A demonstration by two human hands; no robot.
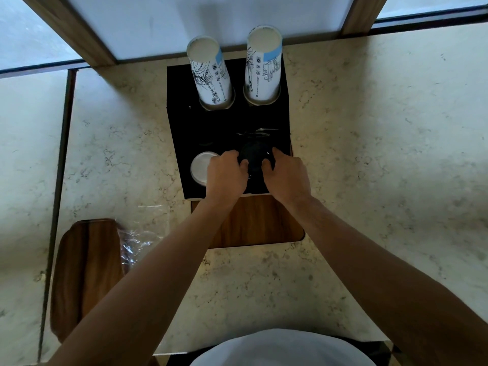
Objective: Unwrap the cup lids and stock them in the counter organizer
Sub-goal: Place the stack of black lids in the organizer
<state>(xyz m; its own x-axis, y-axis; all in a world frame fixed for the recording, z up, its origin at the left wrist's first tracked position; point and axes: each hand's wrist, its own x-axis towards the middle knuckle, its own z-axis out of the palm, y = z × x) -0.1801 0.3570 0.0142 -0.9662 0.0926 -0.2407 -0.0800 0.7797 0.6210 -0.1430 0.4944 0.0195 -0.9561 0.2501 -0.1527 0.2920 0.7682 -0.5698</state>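
Note:
A black counter organizer stands on the marble counter. Both my hands grip a stack of black cup lids over the organizer's front right slot. My left hand holds its left side and my right hand its right side, thumbs on top. A stack of white lids fills the front left slot, partly hidden by my left hand. Crumpled clear plastic wrap lies on the counter at the left.
Two stacks of printed paper cups rise from the organizer's back slots. A wooden tray sits under the organizer's front. A wooden board lies at the lower left. Marble counter extends to the right.

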